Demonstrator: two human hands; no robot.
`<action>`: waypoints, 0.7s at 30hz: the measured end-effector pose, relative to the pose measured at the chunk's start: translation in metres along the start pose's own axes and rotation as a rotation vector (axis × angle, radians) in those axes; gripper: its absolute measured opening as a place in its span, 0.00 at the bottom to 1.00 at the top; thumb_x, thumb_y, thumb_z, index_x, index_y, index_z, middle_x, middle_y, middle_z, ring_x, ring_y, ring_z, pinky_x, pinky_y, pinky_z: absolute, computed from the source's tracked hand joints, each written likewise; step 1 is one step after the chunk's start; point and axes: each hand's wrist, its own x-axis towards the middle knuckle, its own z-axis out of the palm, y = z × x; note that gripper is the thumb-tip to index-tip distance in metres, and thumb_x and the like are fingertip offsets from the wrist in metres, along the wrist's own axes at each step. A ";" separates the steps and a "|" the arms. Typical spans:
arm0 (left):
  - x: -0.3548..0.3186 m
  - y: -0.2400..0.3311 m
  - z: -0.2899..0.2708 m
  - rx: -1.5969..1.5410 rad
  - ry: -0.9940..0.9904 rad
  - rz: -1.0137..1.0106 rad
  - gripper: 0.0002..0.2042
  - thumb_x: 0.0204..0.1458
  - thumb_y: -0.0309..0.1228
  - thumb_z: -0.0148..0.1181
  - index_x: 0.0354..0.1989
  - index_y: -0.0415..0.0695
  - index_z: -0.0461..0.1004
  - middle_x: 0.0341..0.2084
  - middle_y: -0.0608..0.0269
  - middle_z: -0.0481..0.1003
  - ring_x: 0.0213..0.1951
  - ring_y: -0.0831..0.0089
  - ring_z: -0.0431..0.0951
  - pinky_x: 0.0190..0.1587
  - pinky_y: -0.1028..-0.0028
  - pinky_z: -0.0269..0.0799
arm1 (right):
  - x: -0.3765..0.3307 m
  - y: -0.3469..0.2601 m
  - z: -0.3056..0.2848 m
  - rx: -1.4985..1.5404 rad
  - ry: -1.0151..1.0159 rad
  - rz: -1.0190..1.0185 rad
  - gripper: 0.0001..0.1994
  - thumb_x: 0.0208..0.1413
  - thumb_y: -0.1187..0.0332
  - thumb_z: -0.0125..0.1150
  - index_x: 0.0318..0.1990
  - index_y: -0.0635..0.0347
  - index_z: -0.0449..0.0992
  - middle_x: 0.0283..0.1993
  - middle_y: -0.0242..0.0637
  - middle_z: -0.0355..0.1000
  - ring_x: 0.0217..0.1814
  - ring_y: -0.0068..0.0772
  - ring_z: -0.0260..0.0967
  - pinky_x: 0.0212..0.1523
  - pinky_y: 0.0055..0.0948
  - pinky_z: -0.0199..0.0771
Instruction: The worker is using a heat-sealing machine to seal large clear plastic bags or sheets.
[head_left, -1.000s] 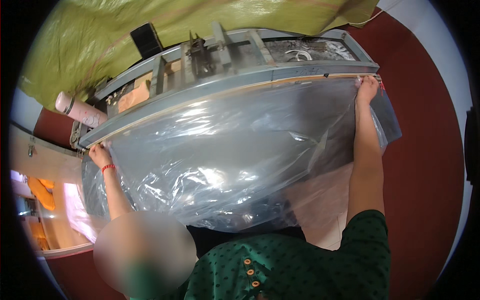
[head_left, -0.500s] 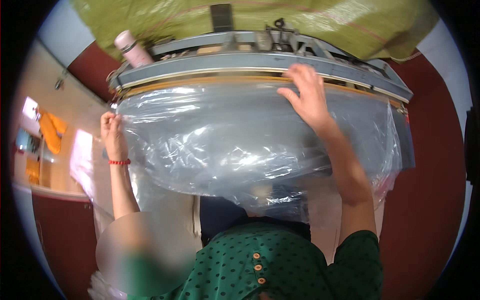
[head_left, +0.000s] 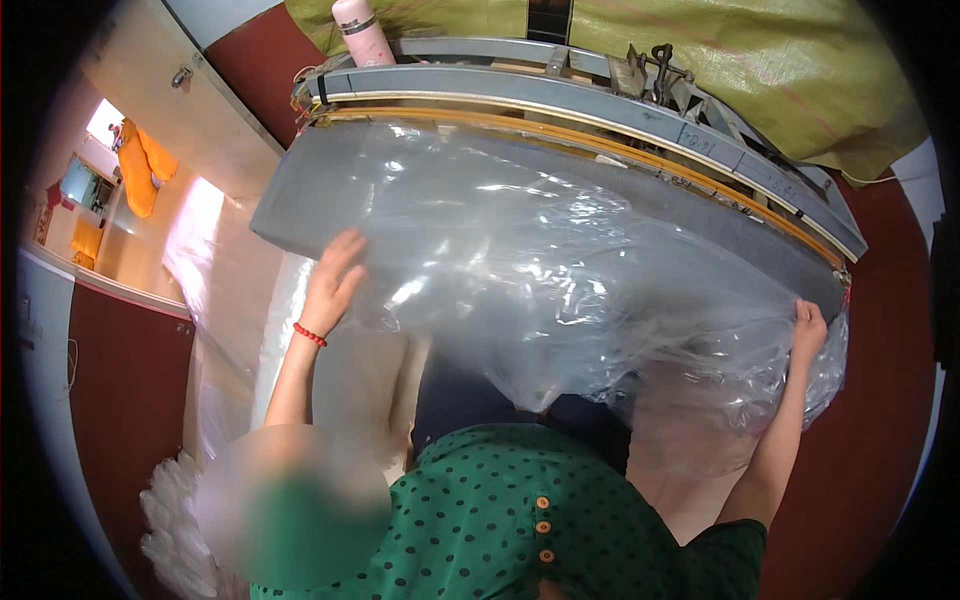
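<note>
A wide clear plastic sheet (head_left: 500,240) lies wrinkled and shiny over a grey work surface (head_left: 310,190), its near part hanging down toward my lap. My right hand (head_left: 809,330) pinches the sheet close to its right end, where the film pulls into folds. Fingers apart and slightly blurred, my left hand (head_left: 335,280) is at the sheet's left side and grips nothing; whether it touches the film I cannot tell. Beyond the sheet runs a long orange strip (head_left: 480,120) along a grey metal bar (head_left: 480,88).
A pink bottle (head_left: 362,35) stands at the back left of the metal frame. Black metal fittings (head_left: 655,75) sit on it farther right. Yellow-green woven sheeting (head_left: 760,70) rises behind. Bunched clear plastic (head_left: 175,525) lies low at the left, below a door (head_left: 180,110).
My right hand has moved from the orange strip to the sheet's right end and pinched it. My left hand has let go of the left corner and come inward. The view has shifted.
</note>
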 end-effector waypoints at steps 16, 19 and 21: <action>0.072 0.116 0.026 -1.573 0.320 -0.399 0.09 0.52 0.34 0.48 0.33 0.41 0.65 0.24 0.64 0.70 0.21 0.79 0.67 0.24 0.79 0.62 | -0.005 0.023 -0.014 -0.097 -0.006 0.118 0.12 0.50 0.59 0.53 0.31 0.59 0.72 0.27 0.43 0.70 0.28 0.37 0.67 0.32 0.31 0.64; 0.116 0.030 0.013 -0.611 0.296 -0.279 0.11 0.49 0.36 0.52 0.32 0.40 0.68 0.16 0.66 0.68 0.19 0.80 0.66 0.21 0.78 0.61 | -0.004 0.023 -0.015 -0.086 0.010 0.070 0.12 0.50 0.59 0.53 0.31 0.59 0.72 0.26 0.43 0.70 0.27 0.39 0.67 0.31 0.32 0.64; 0.120 -0.026 0.027 -0.636 0.303 -0.396 0.11 0.48 0.36 0.53 0.31 0.40 0.70 0.15 0.66 0.68 0.19 0.81 0.66 0.21 0.78 0.62 | -0.002 0.020 -0.012 -0.082 -0.003 0.067 0.12 0.50 0.59 0.53 0.30 0.59 0.72 0.26 0.43 0.70 0.27 0.39 0.66 0.31 0.32 0.64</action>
